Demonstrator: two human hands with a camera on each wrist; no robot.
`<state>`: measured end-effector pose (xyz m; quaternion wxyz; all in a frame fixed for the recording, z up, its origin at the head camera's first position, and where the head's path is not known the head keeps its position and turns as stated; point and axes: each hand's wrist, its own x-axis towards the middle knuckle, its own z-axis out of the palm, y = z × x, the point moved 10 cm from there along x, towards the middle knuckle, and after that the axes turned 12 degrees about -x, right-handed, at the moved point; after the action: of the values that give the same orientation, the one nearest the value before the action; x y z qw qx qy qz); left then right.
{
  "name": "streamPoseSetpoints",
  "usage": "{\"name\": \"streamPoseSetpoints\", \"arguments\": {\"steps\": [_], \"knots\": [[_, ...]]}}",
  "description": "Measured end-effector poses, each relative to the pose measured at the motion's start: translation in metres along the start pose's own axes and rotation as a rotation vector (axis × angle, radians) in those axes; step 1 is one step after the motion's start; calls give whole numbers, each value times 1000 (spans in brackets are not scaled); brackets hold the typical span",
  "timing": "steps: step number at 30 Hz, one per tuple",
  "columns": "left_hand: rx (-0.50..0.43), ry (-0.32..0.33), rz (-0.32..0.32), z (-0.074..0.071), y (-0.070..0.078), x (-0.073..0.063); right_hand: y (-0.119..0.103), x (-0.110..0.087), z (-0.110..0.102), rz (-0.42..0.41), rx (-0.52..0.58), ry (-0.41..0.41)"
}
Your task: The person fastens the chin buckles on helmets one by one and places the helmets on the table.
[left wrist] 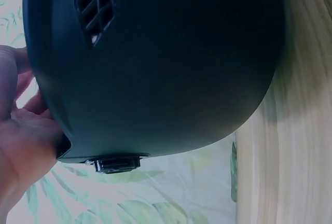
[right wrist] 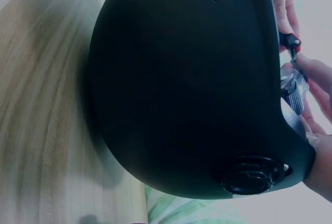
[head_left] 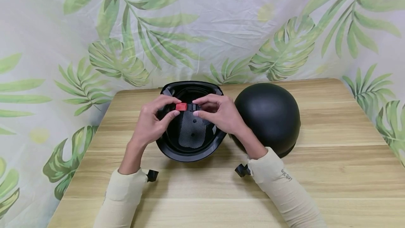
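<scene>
Head view: Above the hollow of an upturned black helmet (head_left: 190,157), a red buckle piece (head_left: 181,107) is pinched between the thumb and fingers of a person's left hand (head_left: 155,117), while a black buckle piece (head_left: 194,107) is pinched by the thumb and fingers of the right hand (head_left: 219,112). The two pieces are held end to end across the opening; whether they are latched cannot be told. A patterned grey pad (head_left: 191,133) is seen below them, and the helmet's crown is turned down toward the desk (head_left: 196,203). A second black helmet (head_left: 269,115) is set dome-up just beside it, on the right hand's side, its near edge partly hidden by the right forearm (head_left: 252,142). From the right wrist, what appears to be clear plastic (right wrist: 289,79) is seen near the fingers, next to dark webbing (right wrist: 295,103). A half-caught buckle could be left, it is judged, if the pieces were pressed together out of line or if the plastic were trapped between them. Skin could be nipped, as the fingertips are placed so close to the meeting ends. The upturned helmet, rounded underneath, could be rocked or turned by an uneven pull on the webbing, and the second helmet could be nudged by the forearm.
</scene>
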<state>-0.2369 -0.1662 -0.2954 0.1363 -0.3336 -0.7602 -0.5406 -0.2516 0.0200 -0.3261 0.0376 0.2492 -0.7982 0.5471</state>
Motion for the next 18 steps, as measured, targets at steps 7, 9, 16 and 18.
{"name": "streamPoseSetpoints", "arguments": {"steps": [7, 9, 16, 18], "knots": [[-1, 9, -47, -2, -3, 0, 1, 0, 0, -7, 7, -16], [-15, 9, -60, -3, -4, -1, 2, 1, -1, -3, 14, -6], [-53, 8, -28, -4, 0, 0, 2, 2, -2, -12, 13, 26], [-58, 10, -17, -5, 0, 0, 2, 1, -2, -12, 9, 25]]}}
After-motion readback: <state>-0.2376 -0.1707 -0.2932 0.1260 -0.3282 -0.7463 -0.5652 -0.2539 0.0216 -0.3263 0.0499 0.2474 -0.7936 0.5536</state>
